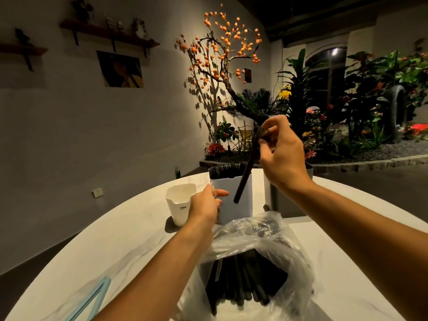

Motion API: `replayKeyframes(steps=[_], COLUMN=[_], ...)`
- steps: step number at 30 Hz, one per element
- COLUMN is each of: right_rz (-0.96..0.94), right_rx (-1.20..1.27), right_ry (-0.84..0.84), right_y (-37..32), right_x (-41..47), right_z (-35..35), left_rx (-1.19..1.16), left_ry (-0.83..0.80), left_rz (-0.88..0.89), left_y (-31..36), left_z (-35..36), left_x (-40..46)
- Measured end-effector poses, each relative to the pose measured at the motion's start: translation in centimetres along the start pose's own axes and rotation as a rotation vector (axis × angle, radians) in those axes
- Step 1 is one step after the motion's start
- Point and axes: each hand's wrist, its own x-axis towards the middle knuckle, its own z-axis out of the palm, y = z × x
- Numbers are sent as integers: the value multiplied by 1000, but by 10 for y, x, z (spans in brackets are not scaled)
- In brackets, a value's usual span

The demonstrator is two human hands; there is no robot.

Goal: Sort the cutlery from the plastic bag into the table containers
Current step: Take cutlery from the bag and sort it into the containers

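Black cutlery pieces (245,281) inside the crumpled clear plastic bag (266,232): type unreadable, and the bag runs off the bottom edge. Right hand (281,151) covers the top of the long black utensil (244,174) and most of the grey container (289,205) behind it. Light-blue framed item (90,297) at the bench edge is cut off at the bottom, can't identify.
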Motion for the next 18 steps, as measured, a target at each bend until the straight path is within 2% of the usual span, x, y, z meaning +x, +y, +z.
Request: replayKeyframes(steps=[6, 10, 15, 18], right_rz=[-185, -218, -241, -225], right_rx=[-130, -165, -269, -333], right_ry=[104, 80, -99, -345], right_y=[21, 37, 62, 82], right_x=[39, 57, 43, 26], right_z=[37, 62, 87, 95], left_rx=[87, 5, 2, 18], left_ry=[2, -33, -44, -44], left_rz=[61, 55, 74, 101], left_y=[-17, -22, -31, -36], left_z=[0, -1, -5, -9], left_x=[36, 56, 70, 69])
